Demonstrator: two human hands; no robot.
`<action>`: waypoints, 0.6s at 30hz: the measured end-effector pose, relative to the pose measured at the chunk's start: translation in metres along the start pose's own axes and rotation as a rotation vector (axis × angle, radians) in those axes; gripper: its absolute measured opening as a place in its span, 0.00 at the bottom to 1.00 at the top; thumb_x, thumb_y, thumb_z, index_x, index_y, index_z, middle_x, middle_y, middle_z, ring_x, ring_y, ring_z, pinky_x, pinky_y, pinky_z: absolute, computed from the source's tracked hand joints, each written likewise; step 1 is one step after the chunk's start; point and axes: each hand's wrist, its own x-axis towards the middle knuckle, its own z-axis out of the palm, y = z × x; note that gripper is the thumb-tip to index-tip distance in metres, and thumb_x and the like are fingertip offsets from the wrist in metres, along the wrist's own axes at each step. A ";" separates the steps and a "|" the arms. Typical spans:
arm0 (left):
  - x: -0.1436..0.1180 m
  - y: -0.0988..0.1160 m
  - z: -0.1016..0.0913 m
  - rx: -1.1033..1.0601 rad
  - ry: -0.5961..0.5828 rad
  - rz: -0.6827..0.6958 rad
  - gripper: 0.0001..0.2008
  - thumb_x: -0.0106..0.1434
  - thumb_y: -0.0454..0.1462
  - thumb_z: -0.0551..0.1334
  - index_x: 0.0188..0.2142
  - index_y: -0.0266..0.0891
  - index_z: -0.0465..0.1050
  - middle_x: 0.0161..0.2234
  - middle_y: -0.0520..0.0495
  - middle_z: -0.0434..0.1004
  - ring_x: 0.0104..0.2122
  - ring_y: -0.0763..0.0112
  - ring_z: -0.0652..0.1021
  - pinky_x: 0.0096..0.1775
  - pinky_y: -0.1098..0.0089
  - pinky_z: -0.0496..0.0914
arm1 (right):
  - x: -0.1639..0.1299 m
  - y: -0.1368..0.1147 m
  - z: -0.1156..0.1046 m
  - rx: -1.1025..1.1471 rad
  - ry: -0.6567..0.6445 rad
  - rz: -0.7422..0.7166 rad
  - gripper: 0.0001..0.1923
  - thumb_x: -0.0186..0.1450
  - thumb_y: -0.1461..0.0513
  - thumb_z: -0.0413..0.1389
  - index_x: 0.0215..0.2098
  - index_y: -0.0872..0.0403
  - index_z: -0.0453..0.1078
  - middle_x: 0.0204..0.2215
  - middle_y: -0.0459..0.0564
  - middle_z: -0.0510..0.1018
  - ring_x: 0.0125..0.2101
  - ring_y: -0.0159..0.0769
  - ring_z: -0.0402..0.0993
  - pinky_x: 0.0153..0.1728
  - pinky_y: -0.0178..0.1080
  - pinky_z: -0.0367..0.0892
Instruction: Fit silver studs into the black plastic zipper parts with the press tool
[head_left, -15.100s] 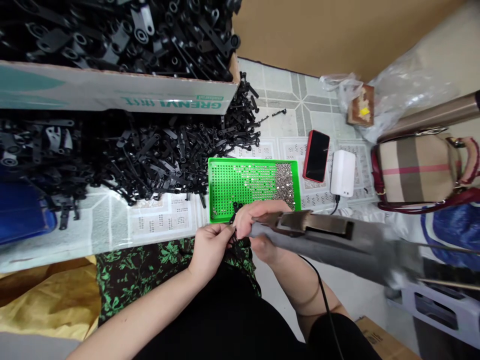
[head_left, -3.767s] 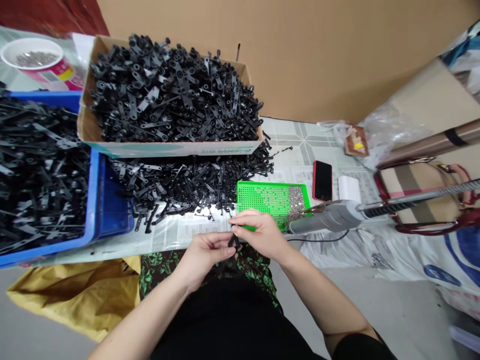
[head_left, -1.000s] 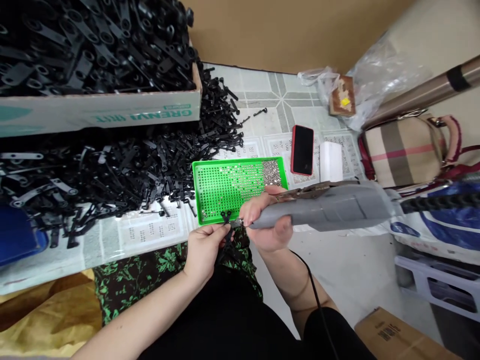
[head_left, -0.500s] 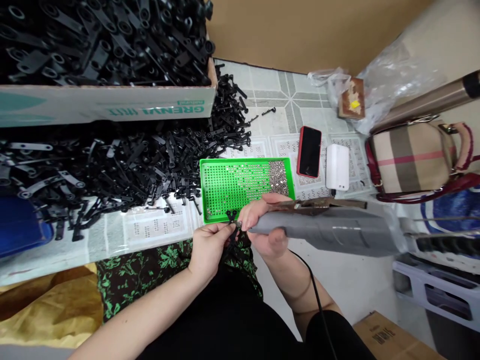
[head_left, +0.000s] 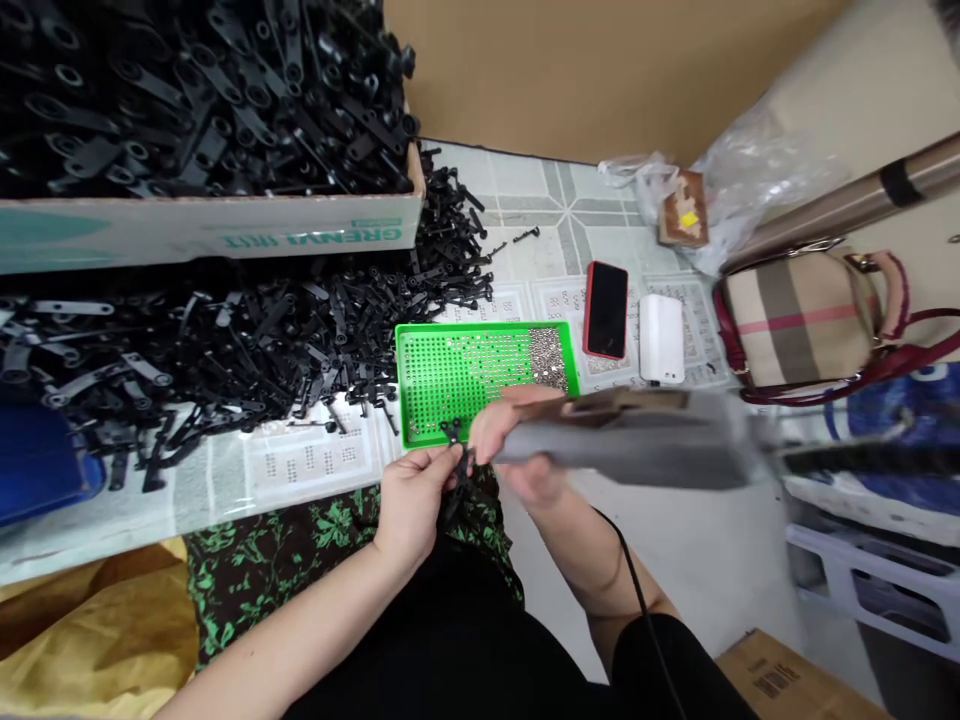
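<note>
- Head view: the left hand (head_left: 411, 498) pinches a small black forked plastic part (head_left: 453, 433) between thumb and fingers, at the near edge of a green perforated plastic tray (head_left: 424, 439).
- Right hand (head_left: 492, 430), curled closed, grips a blurred grey cylindrical tool (head_left: 630, 442) beside the part; its tip is hidden.

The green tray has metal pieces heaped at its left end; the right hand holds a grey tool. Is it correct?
Wrong end: the head view shows metal pieces heaped at the right end of the tray. The right hand holds a grey tool.
</note>
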 end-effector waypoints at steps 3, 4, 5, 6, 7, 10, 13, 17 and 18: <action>0.001 -0.001 0.003 -0.027 0.029 -0.022 0.14 0.42 0.45 0.72 0.21 0.36 0.77 0.20 0.49 0.76 0.21 0.73 0.71 0.25 0.73 0.64 | 0.013 0.000 -0.016 0.031 0.185 -0.153 0.23 0.58 0.44 0.55 0.44 0.48 0.67 0.12 0.36 0.66 0.09 0.29 0.60 0.12 0.35 0.62; 0.001 -0.002 0.003 -0.017 0.028 -0.029 0.15 0.42 0.46 0.72 0.21 0.36 0.77 0.20 0.49 0.76 0.22 0.73 0.71 0.26 0.73 0.64 | 0.017 0.002 -0.022 0.017 0.229 -0.167 0.21 0.58 0.46 0.56 0.43 0.49 0.67 0.12 0.36 0.66 0.10 0.29 0.59 0.13 0.35 0.62; 0.001 -0.002 0.004 0.002 0.020 -0.034 0.16 0.42 0.47 0.72 0.21 0.36 0.77 0.20 0.49 0.76 0.22 0.73 0.71 0.26 0.72 0.65 | 0.019 0.004 -0.027 0.006 0.251 -0.169 0.19 0.58 0.47 0.56 0.42 0.49 0.68 0.12 0.36 0.66 0.10 0.28 0.60 0.13 0.34 0.62; 0.001 -0.002 0.004 0.024 0.012 -0.036 0.17 0.42 0.48 0.72 0.21 0.36 0.77 0.20 0.49 0.76 0.22 0.72 0.71 0.26 0.72 0.65 | 0.020 0.008 -0.032 0.004 0.259 -0.166 0.18 0.58 0.48 0.56 0.41 0.49 0.68 0.12 0.36 0.67 0.10 0.27 0.60 0.13 0.33 0.62; 0.002 -0.003 0.005 0.045 0.006 -0.035 0.17 0.42 0.49 0.72 0.21 0.36 0.77 0.20 0.48 0.76 0.21 0.72 0.71 0.26 0.72 0.65 | 0.020 0.011 -0.035 0.006 0.263 -0.156 0.17 0.58 0.49 0.56 0.41 0.49 0.68 0.13 0.36 0.67 0.10 0.27 0.60 0.13 0.33 0.62; 0.002 -0.003 0.005 0.075 0.008 -0.023 0.17 0.43 0.49 0.71 0.20 0.37 0.77 0.20 0.48 0.77 0.21 0.72 0.71 0.26 0.71 0.66 | 0.017 0.020 -0.037 -0.001 0.285 -0.132 0.19 0.57 0.47 0.56 0.41 0.49 0.67 0.13 0.36 0.67 0.10 0.27 0.60 0.13 0.33 0.62; 0.002 -0.004 0.006 0.073 0.018 -0.013 0.16 0.44 0.48 0.71 0.20 0.37 0.76 0.20 0.48 0.77 0.21 0.72 0.72 0.26 0.72 0.66 | 0.016 0.024 -0.036 -0.024 0.311 -0.129 0.21 0.55 0.46 0.57 0.40 0.49 0.67 0.12 0.36 0.67 0.10 0.29 0.60 0.13 0.34 0.61; 0.002 -0.004 0.006 0.066 0.019 -0.008 0.15 0.44 0.47 0.72 0.20 0.37 0.77 0.20 0.48 0.77 0.21 0.73 0.72 0.26 0.72 0.67 | 0.015 0.027 -0.039 -0.002 0.278 -0.145 0.18 0.58 0.48 0.56 0.41 0.49 0.67 0.14 0.37 0.68 0.11 0.29 0.62 0.15 0.34 0.62; 0.002 -0.004 0.006 0.064 0.022 -0.011 0.15 0.43 0.47 0.72 0.21 0.37 0.77 0.20 0.48 0.77 0.22 0.72 0.72 0.26 0.72 0.67 | 0.014 0.028 -0.041 -0.001 0.270 -0.153 0.18 0.58 0.48 0.56 0.41 0.49 0.67 0.14 0.37 0.68 0.12 0.29 0.62 0.15 0.34 0.62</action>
